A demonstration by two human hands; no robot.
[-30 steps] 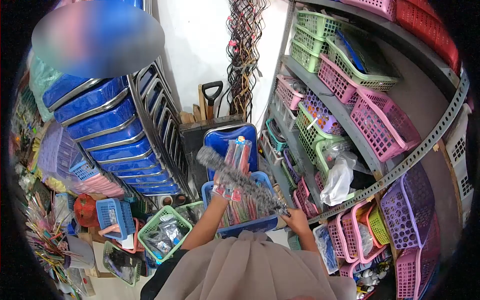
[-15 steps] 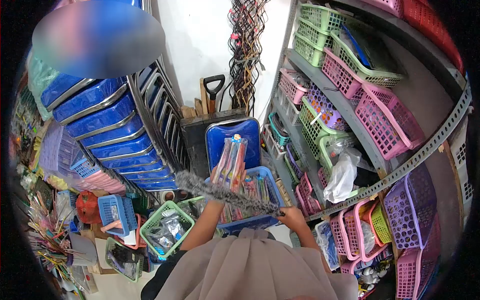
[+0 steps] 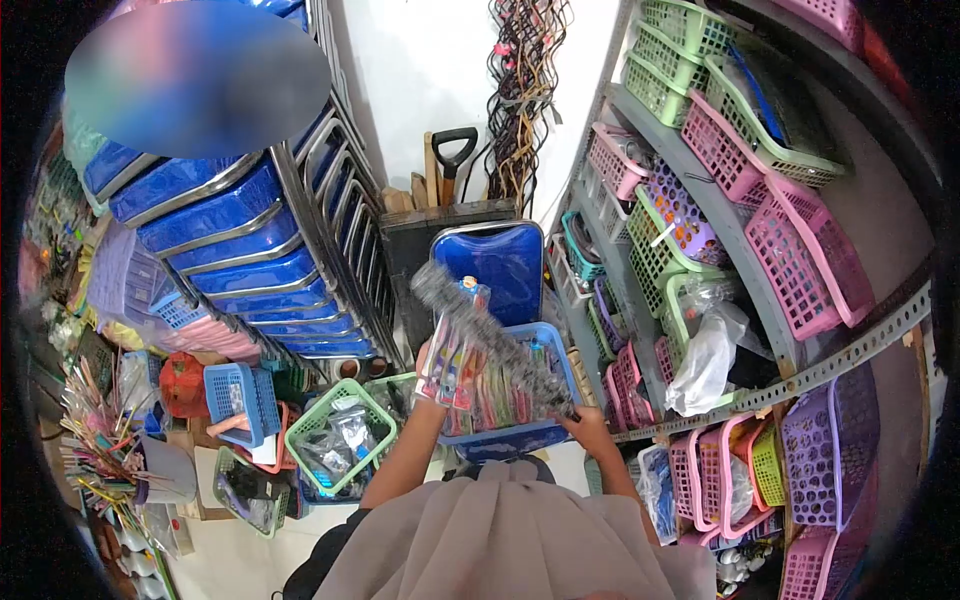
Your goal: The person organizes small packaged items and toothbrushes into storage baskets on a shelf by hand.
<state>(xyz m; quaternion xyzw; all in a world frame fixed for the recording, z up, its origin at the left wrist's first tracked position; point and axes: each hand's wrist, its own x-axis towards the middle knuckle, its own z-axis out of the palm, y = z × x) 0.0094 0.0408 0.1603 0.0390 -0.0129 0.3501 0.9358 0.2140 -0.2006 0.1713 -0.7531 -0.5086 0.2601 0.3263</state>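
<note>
My left hand [image 3: 428, 362] is closed on a bundle of long plastic packets [image 3: 460, 345], held upright over the left part of a blue basket [image 3: 508, 440]. My right hand [image 3: 586, 428] grips the dark handle of a fluffy grey duster [image 3: 490, 340] at the basket's right front. The duster slants up and left across the packets and hides part of them. More colourful packets [image 3: 518, 392] stand in the blue basket below.
Stacked blue chairs [image 3: 240, 250] rise at the left. Shelves with pink, green and purple baskets [image 3: 800, 255] curve along the right. A green basket of packets [image 3: 340, 437] sits left of my left arm. Behind the blue basket stands a blue chair back [image 3: 492, 270].
The duster has swung up to a steeper slant, and the packets in my left hand have moved lower and left relative to the blue basket. The whole view has shifted slightly.
</note>
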